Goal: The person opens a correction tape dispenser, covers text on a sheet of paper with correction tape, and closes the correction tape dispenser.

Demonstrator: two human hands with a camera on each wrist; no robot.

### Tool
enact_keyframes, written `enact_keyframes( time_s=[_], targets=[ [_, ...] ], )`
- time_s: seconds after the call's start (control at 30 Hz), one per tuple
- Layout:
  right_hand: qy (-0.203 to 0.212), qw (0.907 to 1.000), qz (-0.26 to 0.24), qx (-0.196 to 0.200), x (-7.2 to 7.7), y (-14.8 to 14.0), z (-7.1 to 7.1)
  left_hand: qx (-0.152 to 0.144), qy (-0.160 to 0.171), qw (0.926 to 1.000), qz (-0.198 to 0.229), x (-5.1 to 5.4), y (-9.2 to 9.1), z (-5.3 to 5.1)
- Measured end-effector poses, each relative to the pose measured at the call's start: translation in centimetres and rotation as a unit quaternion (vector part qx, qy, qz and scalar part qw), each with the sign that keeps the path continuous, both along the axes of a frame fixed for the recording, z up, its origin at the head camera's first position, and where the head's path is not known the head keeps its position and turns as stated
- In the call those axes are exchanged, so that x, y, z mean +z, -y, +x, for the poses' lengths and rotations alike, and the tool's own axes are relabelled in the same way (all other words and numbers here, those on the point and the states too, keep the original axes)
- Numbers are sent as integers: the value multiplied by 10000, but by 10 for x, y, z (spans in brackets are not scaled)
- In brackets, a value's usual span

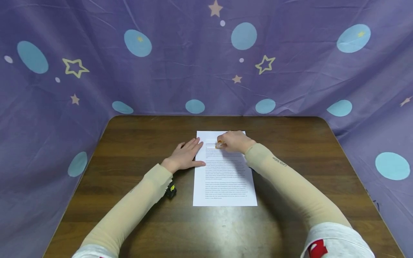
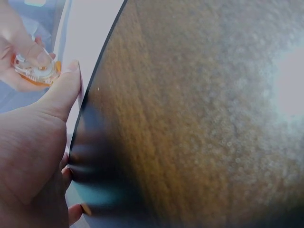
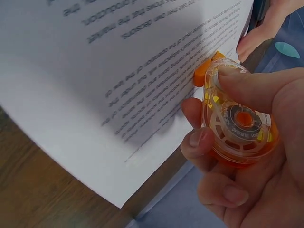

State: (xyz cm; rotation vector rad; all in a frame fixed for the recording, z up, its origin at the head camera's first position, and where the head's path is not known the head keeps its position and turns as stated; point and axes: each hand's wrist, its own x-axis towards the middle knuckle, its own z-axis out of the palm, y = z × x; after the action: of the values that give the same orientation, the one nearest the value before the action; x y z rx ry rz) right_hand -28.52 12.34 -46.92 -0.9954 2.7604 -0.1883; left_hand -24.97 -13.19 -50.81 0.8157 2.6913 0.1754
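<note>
Orange correction tape (image 3: 227,124), gripped in the right hand (image 1: 237,141), points toward the left hand (image 1: 184,156), fingers spread across the paper's (image 1: 224,180) left edge.

A bench (image 1: 138,138) with a dark brown wood-grain top and rounded far corners spreads out under both hands (image 1: 182,157) (image 1: 237,141), with a patch of glare (image 1: 222,224) on the near side of them. Beyond the hands and out to either side hangs a creased purple fabric backdrop (image 1: 180,79), printed with light-blue ovals, small pale dots and stars. A solid peach star (image 1: 215,8) is high beyond the hands; a yellow outlined star (image 1: 75,68) lies far off to the left hand's left.
</note>
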Motion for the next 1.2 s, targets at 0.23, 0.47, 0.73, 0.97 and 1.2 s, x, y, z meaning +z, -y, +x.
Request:
enact_keyframes(
  time_s=[0.23, 0.47, 0.73, 0.97, 1.2],
  targets=[
    [-53, 9999, -86, 29, 1, -10, 3, -25, 4, 10000, 76, 3, 0, 2],
    [-118, 9999, -78, 28, -2, -20, 3, -4, 29, 9999, 125, 2, 1, 1],
    [-76, 9999, 6, -88, -3, -32, 4, -7, 14, 9999, 127, 2, 0, 1],
    [-51, 10000, 50, -55, -7, -41, 4, 13, 65, 9999, 96, -4, 2, 1],
    [-33, 9999, -24, -147, -5, -50, 5, 27, 72, 9999, 137, -1, 0, 1]
  ],
)
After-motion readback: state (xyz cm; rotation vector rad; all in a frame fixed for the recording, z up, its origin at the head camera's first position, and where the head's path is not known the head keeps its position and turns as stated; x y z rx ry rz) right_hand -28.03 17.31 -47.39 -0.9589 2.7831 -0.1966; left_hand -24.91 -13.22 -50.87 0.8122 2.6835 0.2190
